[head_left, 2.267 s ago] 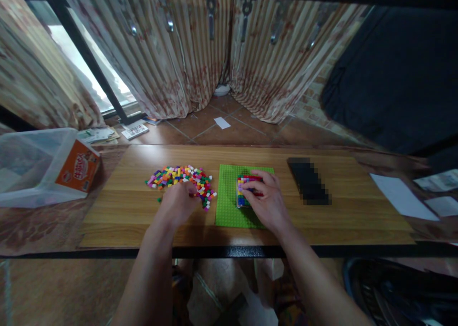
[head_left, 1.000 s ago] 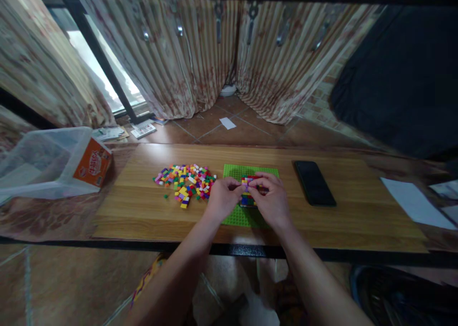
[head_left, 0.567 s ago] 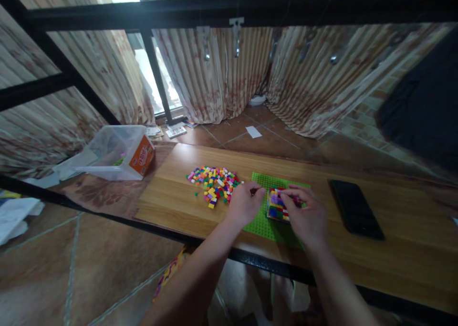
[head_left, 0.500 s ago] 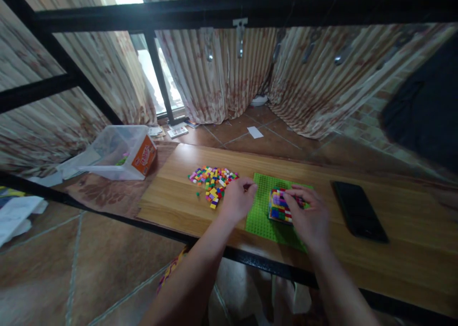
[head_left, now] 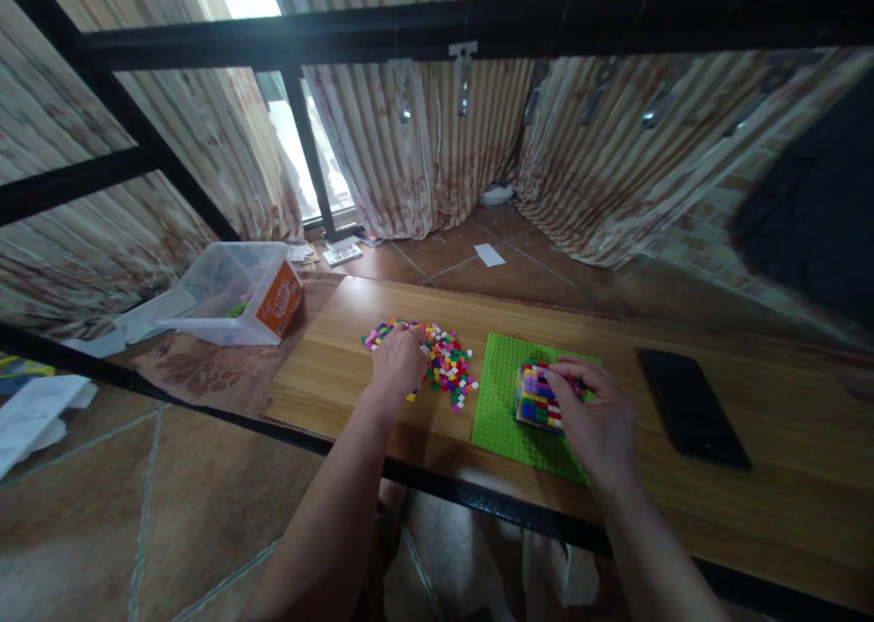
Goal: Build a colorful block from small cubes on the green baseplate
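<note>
Over the loose pile of small coloured toy bricks is my left hand, its fingers curled down together among the bricks. Whatever is between those fingertips is hidden. My right hand grips the right side of a block built of toy bricks, thumb on the near side and fingers over the far edge. This block has rows of many colours and sits on a green studded baseplate. The hand covers the block's right part.
To the right of the baseplate lies a black phone on the wooden tabletop. A clear plastic box with an orange label stands at the left. A dark metal bar crosses above, and curtains hang behind.
My left hand has moved left from beside the baseplate onto the brick pile, uncovering the pile's right part. My right hand has stayed at the brick block.
</note>
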`<state>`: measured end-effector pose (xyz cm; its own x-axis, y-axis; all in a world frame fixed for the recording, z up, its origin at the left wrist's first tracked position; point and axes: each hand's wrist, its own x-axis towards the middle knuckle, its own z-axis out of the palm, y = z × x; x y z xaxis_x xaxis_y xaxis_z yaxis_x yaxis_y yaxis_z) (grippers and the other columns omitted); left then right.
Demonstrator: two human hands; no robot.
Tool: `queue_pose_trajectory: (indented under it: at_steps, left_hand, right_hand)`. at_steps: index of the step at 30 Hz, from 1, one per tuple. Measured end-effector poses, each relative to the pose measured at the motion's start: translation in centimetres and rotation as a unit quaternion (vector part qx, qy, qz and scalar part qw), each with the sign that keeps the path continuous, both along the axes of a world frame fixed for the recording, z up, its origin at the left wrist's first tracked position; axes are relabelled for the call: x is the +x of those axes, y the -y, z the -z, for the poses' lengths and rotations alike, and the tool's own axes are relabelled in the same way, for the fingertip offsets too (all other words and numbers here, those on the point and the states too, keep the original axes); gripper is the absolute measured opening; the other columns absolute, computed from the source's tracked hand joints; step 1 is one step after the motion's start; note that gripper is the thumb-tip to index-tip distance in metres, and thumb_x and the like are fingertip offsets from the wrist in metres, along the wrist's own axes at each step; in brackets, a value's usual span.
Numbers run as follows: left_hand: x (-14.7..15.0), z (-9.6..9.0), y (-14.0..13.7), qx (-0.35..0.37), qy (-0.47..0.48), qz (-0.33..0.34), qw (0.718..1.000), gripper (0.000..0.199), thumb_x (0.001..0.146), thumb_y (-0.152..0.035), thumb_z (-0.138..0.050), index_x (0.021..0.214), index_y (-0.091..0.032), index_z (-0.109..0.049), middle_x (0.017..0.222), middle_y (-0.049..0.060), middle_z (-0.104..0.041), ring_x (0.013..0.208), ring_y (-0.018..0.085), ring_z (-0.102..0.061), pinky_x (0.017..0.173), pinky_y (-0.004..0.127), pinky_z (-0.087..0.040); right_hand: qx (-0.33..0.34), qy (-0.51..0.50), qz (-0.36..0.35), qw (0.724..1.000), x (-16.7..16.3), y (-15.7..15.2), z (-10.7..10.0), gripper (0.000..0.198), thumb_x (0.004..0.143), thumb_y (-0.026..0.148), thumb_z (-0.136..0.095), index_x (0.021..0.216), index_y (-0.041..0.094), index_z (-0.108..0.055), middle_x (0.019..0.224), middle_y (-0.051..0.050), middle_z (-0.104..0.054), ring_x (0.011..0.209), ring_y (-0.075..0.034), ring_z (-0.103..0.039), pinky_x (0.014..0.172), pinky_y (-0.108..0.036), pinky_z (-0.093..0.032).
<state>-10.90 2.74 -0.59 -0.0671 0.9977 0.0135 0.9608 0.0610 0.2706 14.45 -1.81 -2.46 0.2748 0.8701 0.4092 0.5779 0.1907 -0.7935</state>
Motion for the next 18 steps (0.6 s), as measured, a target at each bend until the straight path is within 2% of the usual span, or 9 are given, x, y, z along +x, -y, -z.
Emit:
queue_pose_trajectory:
  at_steps: [11,18]
  left_hand:
    - [0.2,0.12,0.02,-0.016,-0.001,0.021,1.0,0.039,0.08,-0.015,-0.052,0.112,-0.028,-0.069,0.116,0.008,-0.067,0.097,0.023,-0.065,0.082,0.032,-0.049]
    - [0.06,0.16,-0.04,-0.027,0.001,0.032,0.999,0.019,0.079,-0.02,-0.056,0.086,-0.023,-0.074,0.099,0.009,-0.07,0.094,0.023,-0.064,0.077,0.03,-0.049]
  right_hand:
    - [-0.006,0.004,-0.008,1.0,0.1,-0.04,0.02,0.02,0.081,0.041,-0.063,0.078,0.022,-0.071,0.095,-0.007,-0.07,0.093,-0.024,-0.064,0.087,-0.043,-0.047]
    - [-0.011,0.007,-0.007,1.0,-0.07,0.04,-0.29,0.021,0.081,0.04,-0.062,0.078,0.022,-0.07,0.096,-0.007,-0.07,0.093,-0.024,-0.064,0.088,-0.044,-0.046]
